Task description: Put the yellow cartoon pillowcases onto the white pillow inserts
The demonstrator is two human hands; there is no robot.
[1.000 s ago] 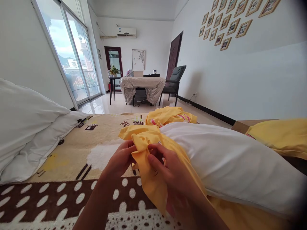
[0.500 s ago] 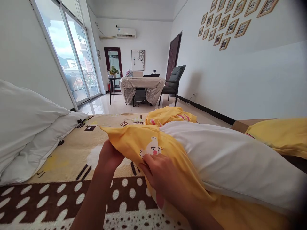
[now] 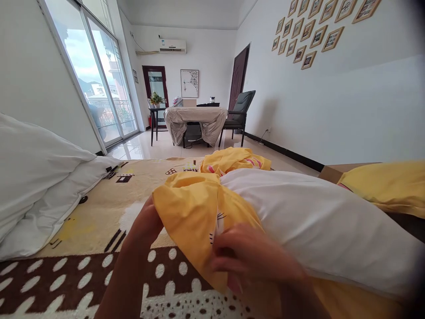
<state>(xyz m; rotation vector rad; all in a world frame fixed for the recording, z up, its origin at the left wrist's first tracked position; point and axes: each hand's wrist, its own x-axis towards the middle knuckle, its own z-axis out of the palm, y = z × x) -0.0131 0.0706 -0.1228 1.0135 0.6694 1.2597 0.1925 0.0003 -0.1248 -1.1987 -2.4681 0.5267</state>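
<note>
A yellow pillowcase (image 3: 189, 208) with a printed cat face lies partly around the near end of a white pillow (image 3: 308, 212), whose upper side is bare. My left hand (image 3: 148, 223) is closed on the left edge of the pillowcase, its fingers partly hidden behind the cloth. Over the cat print, my right hand (image 3: 249, 252) pinches the yellow fabric; it is slightly blurred. Cloth between the two hands hangs in a loose fold. More yellow fabric shows beneath the pillow at the lower right.
A crumpled yellow cloth (image 3: 235, 160) lies beyond the pillow. White pillows (image 3: 43, 177) are stacked at the left on the patterned blanket (image 3: 109, 195). At the right, yellow fabric (image 3: 388, 184) rests over a cardboard box (image 3: 335, 172). A covered table (image 3: 199, 114) and chair (image 3: 241, 113) stand farther back.
The pillowcase's pointed left corner has folded over, and the cloth now covers much of the cat print. My right hand has moved right and slightly down, and my left hand slightly left.
</note>
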